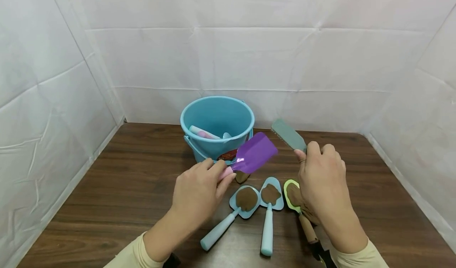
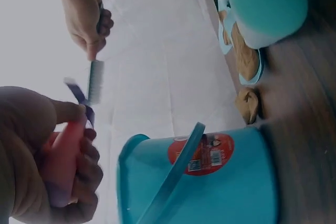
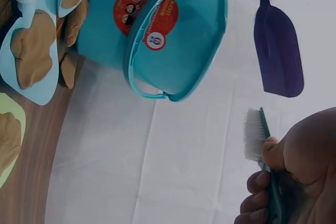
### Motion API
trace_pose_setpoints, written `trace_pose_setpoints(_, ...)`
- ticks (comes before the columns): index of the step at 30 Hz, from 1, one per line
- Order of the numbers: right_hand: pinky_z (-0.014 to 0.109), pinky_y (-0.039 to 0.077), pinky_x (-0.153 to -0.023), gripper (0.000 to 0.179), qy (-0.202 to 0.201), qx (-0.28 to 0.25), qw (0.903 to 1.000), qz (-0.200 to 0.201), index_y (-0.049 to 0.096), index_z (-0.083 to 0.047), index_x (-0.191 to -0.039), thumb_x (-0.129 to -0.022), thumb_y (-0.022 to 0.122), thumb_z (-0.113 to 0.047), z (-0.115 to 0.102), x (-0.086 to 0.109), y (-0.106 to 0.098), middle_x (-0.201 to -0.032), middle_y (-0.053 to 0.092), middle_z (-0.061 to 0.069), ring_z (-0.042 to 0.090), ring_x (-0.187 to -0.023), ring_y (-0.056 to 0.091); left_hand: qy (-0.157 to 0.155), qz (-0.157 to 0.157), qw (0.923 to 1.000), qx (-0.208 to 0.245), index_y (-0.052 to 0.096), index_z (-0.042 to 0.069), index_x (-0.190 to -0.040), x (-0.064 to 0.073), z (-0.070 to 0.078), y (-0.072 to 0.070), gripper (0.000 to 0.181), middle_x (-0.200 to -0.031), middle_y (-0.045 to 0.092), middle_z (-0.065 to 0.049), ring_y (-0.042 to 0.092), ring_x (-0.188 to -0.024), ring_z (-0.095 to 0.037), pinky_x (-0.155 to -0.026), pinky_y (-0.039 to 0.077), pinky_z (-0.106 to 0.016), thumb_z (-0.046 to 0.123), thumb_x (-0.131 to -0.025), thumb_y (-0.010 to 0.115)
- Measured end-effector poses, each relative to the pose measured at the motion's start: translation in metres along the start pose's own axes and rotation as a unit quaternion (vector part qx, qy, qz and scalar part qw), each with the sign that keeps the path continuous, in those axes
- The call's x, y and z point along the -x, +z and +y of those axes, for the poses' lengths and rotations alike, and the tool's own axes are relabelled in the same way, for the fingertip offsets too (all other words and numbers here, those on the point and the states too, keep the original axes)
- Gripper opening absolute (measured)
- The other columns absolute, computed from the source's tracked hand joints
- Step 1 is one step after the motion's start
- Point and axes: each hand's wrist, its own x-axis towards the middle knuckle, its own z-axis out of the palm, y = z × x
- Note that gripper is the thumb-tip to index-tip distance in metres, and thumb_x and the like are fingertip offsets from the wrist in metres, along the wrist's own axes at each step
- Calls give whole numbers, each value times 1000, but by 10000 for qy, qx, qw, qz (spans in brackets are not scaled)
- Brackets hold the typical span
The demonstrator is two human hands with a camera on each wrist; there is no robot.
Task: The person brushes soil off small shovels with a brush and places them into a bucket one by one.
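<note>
White, creased sheeting (image 1: 249, 58) backs a dark wood-grain table (image 1: 117, 204), near whose far edge a blue bucket (image 1: 217, 113) stands upright with light-coloured items (image 1: 203, 132) inside. Left hand (image 1: 197, 191): fingers curled closed around the pink handle of a purple shovel (image 1: 256, 153), its blade raised before the bucket's right side; right hand (image 1: 324, 185): fingers wrapped around the handle of a grey-green brush (image 1: 289, 135), held up to the right of the shovel and apart from it. Nearer the viewer, two light blue tools (image 1: 267, 230) and a yellow-green tool (image 1: 286, 187) lie on the table, bearing brown material (image 1: 246, 198).
</note>
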Motion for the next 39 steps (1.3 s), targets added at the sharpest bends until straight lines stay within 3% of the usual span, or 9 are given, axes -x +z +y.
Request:
trace_pose_setpoints(4, 44, 30, -58, 39, -26, -106, 9999, 31, 40, -3, -79, -103, 55, -29, -3, 0, -4, -72, 35, 14, 33, -61, 37, -812, -1066, 9831, 1244, 60, 25, -88, -3, -2, 0, 22, -65, 44, 9, 44, -54, -6, -46, 36, -25, 44, -98, 65)
trace_pose_setpoints(8, 41, 30, -59, 37, -49, -193, 9998, 10, 40, -4, -79, -102, 56, -28, -7, 2, -7, -73, 34, 13, 30, -60, 35, -1575, -1880, 9298, 2745, 59, 26, -89, -6, -5, 1, 23, -65, 43, 7, 44, -57, -7, -51, 36, -26, 45, -102, 59)
trace_pose_setpoints(11, 40, 29, -59, 37, -94, -242, 9997, 39, 40, -4, -80, -102, 57, -27, -11, 2, -7, -73, 33, 12, 28, -59, 33, -1944, -2330, 8521, 4265, 55, 14, -89, -8, -7, 3, 31, -68, 40, 2, 38, -60, -10, -54, 32, -24, 41, -105, 54)
trace_pose_setpoints(16, 38, 29, -58, 35, -313, -304, 9990, 61, 41, -4, -79, -102, 58, -24, -18, 5, -6, -71, 33, 10, 26, -58, 32, -2688, -3018, 6777, 6143, 48, 4, -92, -10, -7, 5, 38, -74, 40, -2, 35, -61, -12, -54, 31, -22, 38, -108, 47)
trace_pose_setpoints(19, 38, 30, -59, 33, -408, -376, 9985, -24, 43, -4, -80, -103, 57, -24, -24, 9, -5, -72, 34, 10, 25, -59, 33, -3098, -3232, 6167, 6475, 48, 6, -96, -10, -6, 4, 38, -74, 42, -1, 38, -58, -10, -52, 34, -20, 42, -107, 46)
trace_pose_setpoints(23, 38, 31, -63, 32, -485, -423, 9977, -219, 46, -5, -83, -103, 56, -27, -33, 14, -5, -72, 35, 8, 23, -61, 32, -3404, -3339, 5659, 6726, 47, 10, -93, -10, -6, 3, 39, -71, 40, 1, 39, -55, -8, -50, 36, -19, 46, -108, 40)
trace_pose_setpoints(29, 34, 29, -61, 39, -1019, -448, 9937, -140, 46, -6, -82, -104, 46, -39, -47, 23, 1, -71, 32, 4, 18, -60, 28, -3491, -3546, 5048, 7054, 46, 13, -88, -9, -9, 2, 43, -71, 39, 3, 38, -54, -7, -49, 34, -18, 47, -109, 30)
trace_pose_setpoints(33, 31, 27, -56, 49, -1436, -509, 9883, -6, 44, -8, -79, -105, 34, -48, -59, 31, 10, -70, 30, 2, 15, -59, 27, -3415, -3641, 4811, 7206, 45, 13, -88, -9, -10, 2, 41, -70, 39, 3, 38, -54, -7, -49, 34, -18, 45, -109, 30)
trace_pose_setpoints(39, 28, 23, -56, 49, -1538, -284, 9875, -190, 41, -10, -77, -104, 31, -50, -69, 39, 20, -70, 27, -1, 13, -59, 24, -3363, -3768, 4624, 7287, 45, 13, -90, -8, -12, 3, 39, -70, 38, 4, 37, -54, -6, -49, 33, -18, 46, -107, 34)
